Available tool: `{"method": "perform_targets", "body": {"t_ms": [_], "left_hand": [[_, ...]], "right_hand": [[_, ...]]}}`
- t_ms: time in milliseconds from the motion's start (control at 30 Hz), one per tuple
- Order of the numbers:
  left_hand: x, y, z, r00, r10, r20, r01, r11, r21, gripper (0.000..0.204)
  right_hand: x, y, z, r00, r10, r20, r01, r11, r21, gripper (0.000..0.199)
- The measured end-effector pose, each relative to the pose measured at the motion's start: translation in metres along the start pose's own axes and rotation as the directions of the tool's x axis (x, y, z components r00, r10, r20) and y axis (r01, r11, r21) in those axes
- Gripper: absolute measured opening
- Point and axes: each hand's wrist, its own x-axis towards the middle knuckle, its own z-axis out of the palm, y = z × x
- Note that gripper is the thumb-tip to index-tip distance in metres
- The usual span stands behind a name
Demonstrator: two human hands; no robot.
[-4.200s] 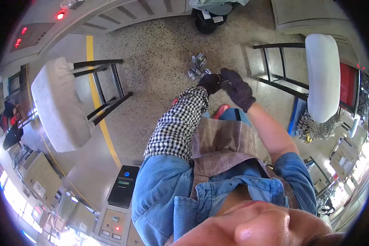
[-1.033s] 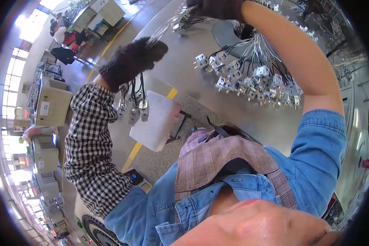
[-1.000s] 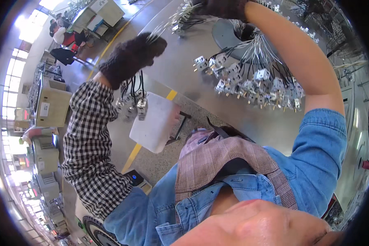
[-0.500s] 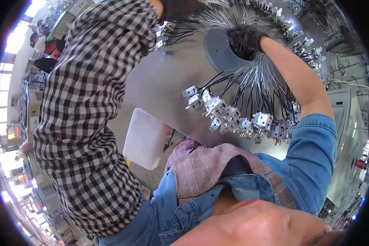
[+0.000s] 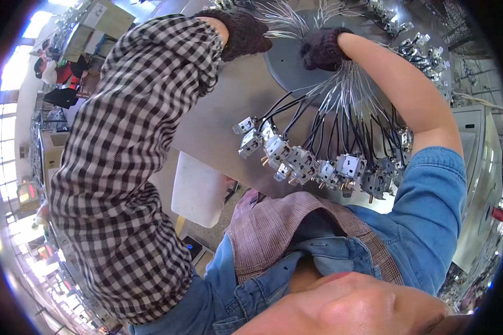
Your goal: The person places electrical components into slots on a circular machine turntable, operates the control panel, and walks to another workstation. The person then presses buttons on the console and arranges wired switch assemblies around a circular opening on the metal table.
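Both my hands wear dark knit gloves. My right hand (image 5: 323, 49) is closed on the bundle of thin silvery wires (image 5: 349, 84) over the round grey disc (image 5: 282, 64). My left hand (image 5: 246, 36) lies further left, its fingers drawn together over the wires that run to the left; its fingertips are partly hidden. Black-sleeved cable ends fan out from the bundle toward me. They end in a near cluster of small metal box-shaped parts with brass-coloured pins (image 5: 302, 162). More such metal parts (image 5: 425, 56) lie in an arc at the right.
All this rests on a grey metal tabletop (image 5: 223, 117). A white stool seat (image 5: 198, 190) is below its near left edge. A pale cabinet (image 5: 472, 162) stands at the right, with a wire-guarded fan (image 5: 455, 22) behind. Other benches line the left side.
My left hand has come nearer and now shows more fully. My right hand has shifted slightly left. The disc and the near cluster of metal parts also sit further left in view.
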Motion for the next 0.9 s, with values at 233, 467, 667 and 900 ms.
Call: {"method": "perform_targets", "body": {"t_ms": [233, 467, 667, 900], "left_hand": [[0.089, 0.006, 0.049, 0.968, 0.198, 0.157, -0.223, 0.961, 0.165, 0.044], [0.145, 0.018, 0.085, 0.935, 0.333, 0.118, -0.353, 0.898, 0.261, 0.044], [0.178, -0.021, 0.142, 0.944, 0.330, -0.030, -0.322, 0.935, 0.145, 0.073], [0.176, 0.025, 0.106, 0.979, -0.195, -0.053, 0.144, 0.857, -0.494, 0.058]], "right_hand": [[-0.011, -0.010, -0.026, 0.720, -0.681, -0.134, 0.502, 0.644, -0.577, 0.035], [-0.125, -0.044, -0.053, 0.964, 0.008, -0.266, -0.037, 0.994, -0.103, 0.036], [-0.196, -0.011, -0.032, 0.885, 0.104, -0.454, -0.005, 0.977, 0.215, 0.041], [-0.221, -0.003, 0.011, 0.855, 0.295, -0.428, -0.125, 0.915, 0.383, 0.049]]}}
